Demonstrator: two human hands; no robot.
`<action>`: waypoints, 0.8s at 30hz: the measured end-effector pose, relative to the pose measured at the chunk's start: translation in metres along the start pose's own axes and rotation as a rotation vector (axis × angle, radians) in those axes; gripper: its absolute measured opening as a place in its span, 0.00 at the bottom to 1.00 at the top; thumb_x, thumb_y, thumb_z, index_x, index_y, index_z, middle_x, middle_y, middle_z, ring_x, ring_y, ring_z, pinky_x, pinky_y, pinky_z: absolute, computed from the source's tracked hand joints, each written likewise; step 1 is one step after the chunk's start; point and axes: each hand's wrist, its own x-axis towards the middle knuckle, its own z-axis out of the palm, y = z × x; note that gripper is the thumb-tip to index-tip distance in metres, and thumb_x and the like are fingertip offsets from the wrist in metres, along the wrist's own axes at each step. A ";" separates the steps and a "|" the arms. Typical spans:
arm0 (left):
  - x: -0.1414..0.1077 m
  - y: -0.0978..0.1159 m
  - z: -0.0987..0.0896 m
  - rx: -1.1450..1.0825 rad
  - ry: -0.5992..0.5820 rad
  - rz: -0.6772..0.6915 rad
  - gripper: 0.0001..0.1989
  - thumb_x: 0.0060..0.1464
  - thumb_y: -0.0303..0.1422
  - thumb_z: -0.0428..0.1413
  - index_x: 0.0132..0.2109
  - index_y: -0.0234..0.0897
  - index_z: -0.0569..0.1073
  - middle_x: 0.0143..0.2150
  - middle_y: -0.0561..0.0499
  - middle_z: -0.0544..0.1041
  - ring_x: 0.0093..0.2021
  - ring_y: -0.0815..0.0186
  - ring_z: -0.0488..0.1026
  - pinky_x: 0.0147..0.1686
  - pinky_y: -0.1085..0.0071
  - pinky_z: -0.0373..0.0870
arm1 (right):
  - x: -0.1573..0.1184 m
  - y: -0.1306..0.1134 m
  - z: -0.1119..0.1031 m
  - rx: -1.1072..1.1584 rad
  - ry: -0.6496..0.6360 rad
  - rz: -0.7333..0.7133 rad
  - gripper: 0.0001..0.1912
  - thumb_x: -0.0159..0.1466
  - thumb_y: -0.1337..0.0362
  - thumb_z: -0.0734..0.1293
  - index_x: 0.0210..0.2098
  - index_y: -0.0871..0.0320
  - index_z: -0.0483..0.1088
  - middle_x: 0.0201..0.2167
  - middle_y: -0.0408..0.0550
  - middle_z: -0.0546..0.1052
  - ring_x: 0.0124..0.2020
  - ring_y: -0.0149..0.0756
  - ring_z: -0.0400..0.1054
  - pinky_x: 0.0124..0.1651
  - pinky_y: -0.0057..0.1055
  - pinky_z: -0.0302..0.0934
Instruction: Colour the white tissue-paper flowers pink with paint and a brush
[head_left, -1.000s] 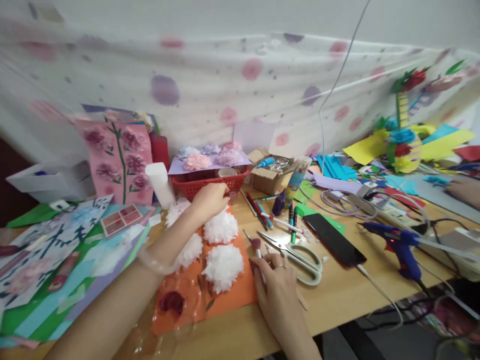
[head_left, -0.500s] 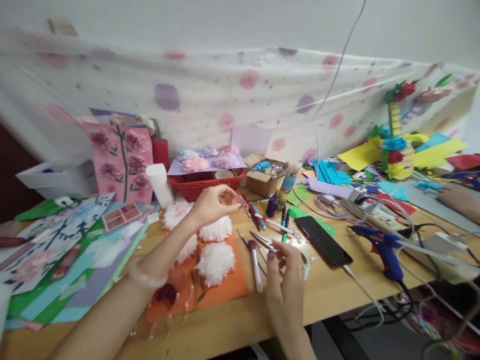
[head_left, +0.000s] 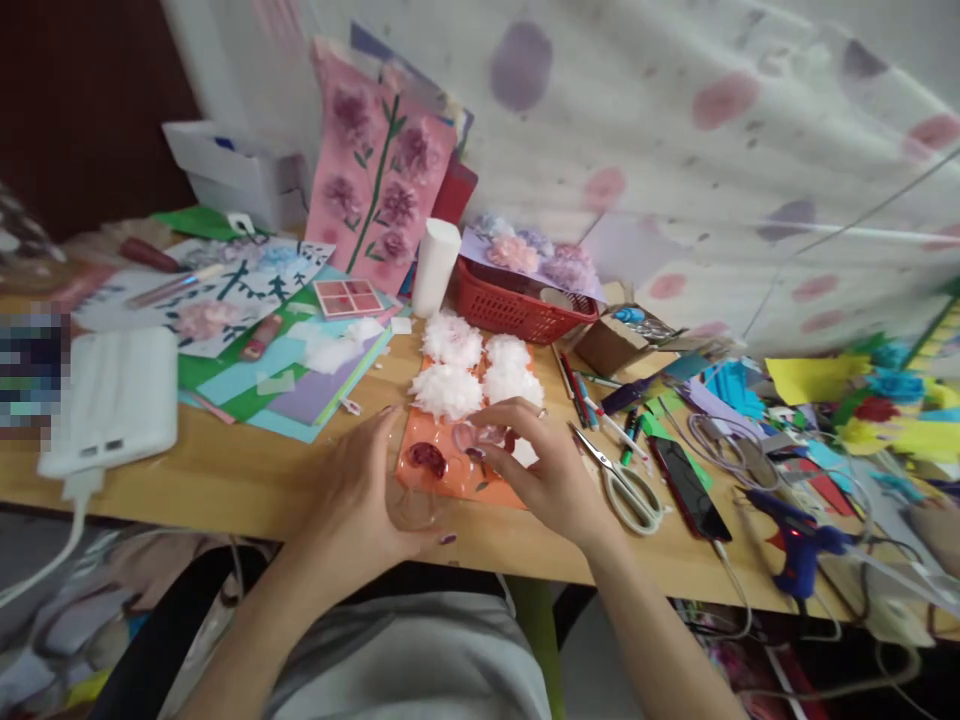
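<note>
Over the desk (head_left: 240, 490), left hand (head_left: 349, 500) is gaping by the tray (head_left: 417, 508), right hand (head_left: 536, 465) is pinching a cup (head_left: 464, 437), a bump risking spilled red colour (head_left: 427, 459)!

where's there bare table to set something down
Bare table: a strip between the white power bank and left hand, and a small patch in front of the scissors. Crowded: around the glue gun, and by the red basket.

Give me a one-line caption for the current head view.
Left hand beside a clear plastic tray, right hand pinching something clear, white fluffy flowers beyond.
</note>
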 end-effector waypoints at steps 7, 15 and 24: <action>-0.008 0.003 0.017 0.136 0.082 0.066 0.58 0.38 0.44 0.71 0.68 0.29 0.48 0.60 0.29 0.70 0.59 0.41 0.68 0.58 0.44 0.67 | 0.032 0.008 0.021 -0.180 -0.351 -0.160 0.13 0.71 0.72 0.59 0.47 0.57 0.74 0.44 0.53 0.78 0.46 0.37 0.73 0.48 0.36 0.70; -0.010 -0.004 0.017 0.096 0.047 0.036 0.57 0.42 0.42 0.69 0.70 0.29 0.45 0.62 0.31 0.68 0.61 0.43 0.66 0.61 0.45 0.64 | 0.040 0.009 0.027 -0.343 -0.517 -0.201 0.17 0.69 0.75 0.59 0.51 0.56 0.74 0.45 0.54 0.78 0.45 0.40 0.74 0.46 0.38 0.70; -0.010 -0.006 0.013 0.001 0.057 0.017 0.63 0.35 0.38 0.73 0.70 0.35 0.43 0.62 0.34 0.69 0.60 0.44 0.67 0.60 0.48 0.68 | 0.052 0.000 0.030 -0.387 -0.642 -0.154 0.17 0.70 0.76 0.56 0.46 0.59 0.74 0.45 0.54 0.77 0.47 0.39 0.72 0.48 0.38 0.69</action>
